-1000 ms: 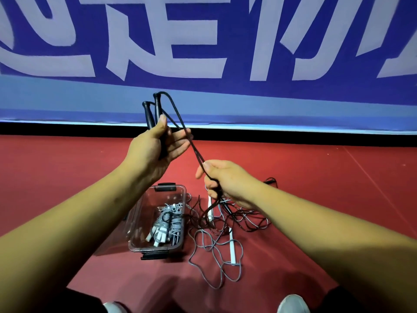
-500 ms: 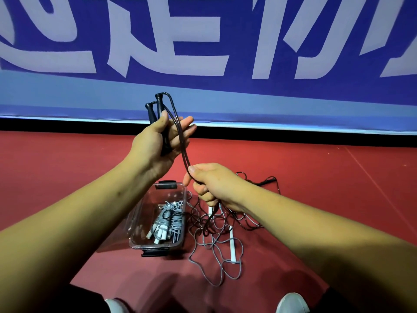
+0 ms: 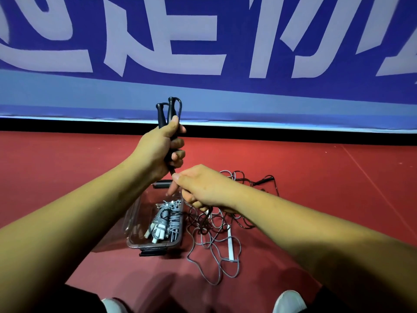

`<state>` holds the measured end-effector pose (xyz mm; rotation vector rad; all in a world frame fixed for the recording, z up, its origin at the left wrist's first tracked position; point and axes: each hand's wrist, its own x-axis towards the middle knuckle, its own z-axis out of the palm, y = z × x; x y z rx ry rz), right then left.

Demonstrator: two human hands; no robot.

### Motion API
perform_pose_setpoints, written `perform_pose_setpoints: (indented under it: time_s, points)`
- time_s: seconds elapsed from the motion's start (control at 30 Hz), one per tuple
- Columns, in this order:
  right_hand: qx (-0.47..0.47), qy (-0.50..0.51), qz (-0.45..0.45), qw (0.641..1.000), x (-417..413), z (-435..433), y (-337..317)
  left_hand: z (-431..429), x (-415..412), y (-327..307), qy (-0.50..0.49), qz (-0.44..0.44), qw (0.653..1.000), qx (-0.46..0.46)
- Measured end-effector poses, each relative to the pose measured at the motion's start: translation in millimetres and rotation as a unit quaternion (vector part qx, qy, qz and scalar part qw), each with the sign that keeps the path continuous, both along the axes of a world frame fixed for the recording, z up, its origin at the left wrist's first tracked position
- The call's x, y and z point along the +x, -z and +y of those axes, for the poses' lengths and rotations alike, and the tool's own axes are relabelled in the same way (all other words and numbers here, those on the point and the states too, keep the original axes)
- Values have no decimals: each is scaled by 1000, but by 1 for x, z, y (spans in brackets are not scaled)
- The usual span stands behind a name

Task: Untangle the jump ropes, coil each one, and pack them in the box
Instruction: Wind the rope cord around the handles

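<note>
While left hand (image 3: pixel 158 150) clamps 2 tapered blk handles (image 3: pixel 168 112), right hand (image 3: pixel 203 188) pinches cord (image 3: pixel 180 107).

Clear glossy plastic box (image 3: pixel 135 213); matt black handles (image 3: pixel 168 111), perhaps rubber; smooth red floor (image 3: pixel 316 177).

A blue banner (image 3: pixel 248 91) with big white characters is filling the upper part of the frame, a black strip (image 3: pixel 293 134) running along its foot. A red floor (image 3: pixel 67 172) is stretching across the lower half below it.
</note>
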<state>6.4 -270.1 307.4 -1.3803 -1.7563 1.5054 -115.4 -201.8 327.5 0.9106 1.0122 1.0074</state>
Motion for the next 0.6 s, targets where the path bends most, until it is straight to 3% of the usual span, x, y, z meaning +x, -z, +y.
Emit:
perform_pose_setpoints:
  time_s: [0.17,0.27,0.33,0.53,0.6]
  points:
    - [52,-47,-46,996,4,-3,-14,13,-6,5,-88,126,987,53]
    - [54,-42,-22,997,16,0,-27,18,-9,8,-79,357,917,158]
    - [61,-24,-6,998,28,4,-37,16,-7,9,-33,428,886,176]
    - [138,17,-47,989,57,18,-49,6,-6,8,163,333,926,66]
    - [179,27,-91,979,67,23,-48,3,-6,7,200,317,925,57]
